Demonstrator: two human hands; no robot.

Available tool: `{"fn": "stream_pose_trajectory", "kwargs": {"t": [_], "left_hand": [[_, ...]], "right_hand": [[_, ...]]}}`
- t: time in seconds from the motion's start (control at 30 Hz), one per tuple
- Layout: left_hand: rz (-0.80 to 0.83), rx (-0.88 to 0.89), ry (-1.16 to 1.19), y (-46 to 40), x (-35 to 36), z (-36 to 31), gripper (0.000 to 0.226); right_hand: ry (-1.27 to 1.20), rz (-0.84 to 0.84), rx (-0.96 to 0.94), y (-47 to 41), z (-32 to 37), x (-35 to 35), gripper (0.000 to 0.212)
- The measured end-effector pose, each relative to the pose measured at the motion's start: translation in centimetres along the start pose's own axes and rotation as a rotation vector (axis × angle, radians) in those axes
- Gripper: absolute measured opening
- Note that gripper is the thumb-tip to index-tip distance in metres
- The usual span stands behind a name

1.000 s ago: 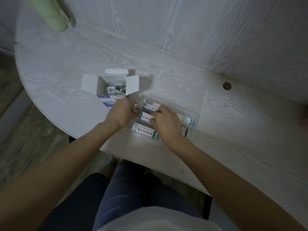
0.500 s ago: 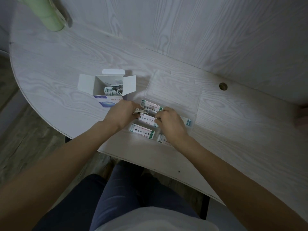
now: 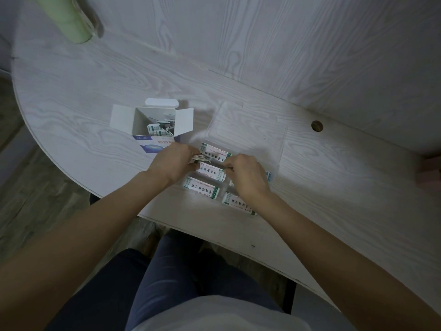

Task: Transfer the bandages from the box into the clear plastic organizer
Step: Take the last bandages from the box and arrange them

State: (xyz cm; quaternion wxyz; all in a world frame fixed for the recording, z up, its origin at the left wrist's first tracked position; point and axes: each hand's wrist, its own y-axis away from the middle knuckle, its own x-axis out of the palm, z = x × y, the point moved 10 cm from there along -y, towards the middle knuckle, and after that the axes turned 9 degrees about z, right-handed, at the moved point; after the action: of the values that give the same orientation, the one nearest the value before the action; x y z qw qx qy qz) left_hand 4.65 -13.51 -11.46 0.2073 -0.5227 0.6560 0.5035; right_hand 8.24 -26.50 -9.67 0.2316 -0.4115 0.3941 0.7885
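The pale wood-grain worktop (image 3: 310,187) carries everything, and the clear plastic organizer (image 3: 274,161) serves as landmark. It lies open, its see-through lid (image 3: 248,130) folded back on the far side. Its compartments hold flat white bandages with green ends and red print: one strip (image 3: 214,152) in the far-left cell, one (image 3: 211,174) in the cell nearer the person, another (image 3: 201,187) nearest on the left, and one (image 3: 235,203) nearest on the right, partly under the right wrist.

Left of the organizer stands the box (image 3: 152,126), white with a blue front, all flaps open; a few wrapped bandages (image 3: 158,130) lie loose inside.

The left hand (image 3: 171,163) reaches in over the organizer's left edge, its fingers gripping a small stack of bandages (image 3: 202,158). The right hand (image 3: 247,175) sits over the middle cells, fingers curled, seemingly pinching the right end of the middle strip; the contact itself is hidden.

Far left of the organizer, at the worktop's back corner, stands a pale green cylinder (image 3: 64,20).
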Motion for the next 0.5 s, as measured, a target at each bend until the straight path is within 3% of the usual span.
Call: {"fn": "stream_pose_trajectory", "kwargs": {"t": [0.33,0.5], "left_hand": [[0.000,0.025,0.016,0.1,0.0,-0.8,0.012],[0.011,0.029,-0.012,0.0,0.3,-1.4,0.021]], "right_hand": [[0.246,0.040,-0.153,-0.1,1.5,0.3,0.028],[0.253,0.068,-0.177,-0.5,1.7,0.9,0.029]]}}
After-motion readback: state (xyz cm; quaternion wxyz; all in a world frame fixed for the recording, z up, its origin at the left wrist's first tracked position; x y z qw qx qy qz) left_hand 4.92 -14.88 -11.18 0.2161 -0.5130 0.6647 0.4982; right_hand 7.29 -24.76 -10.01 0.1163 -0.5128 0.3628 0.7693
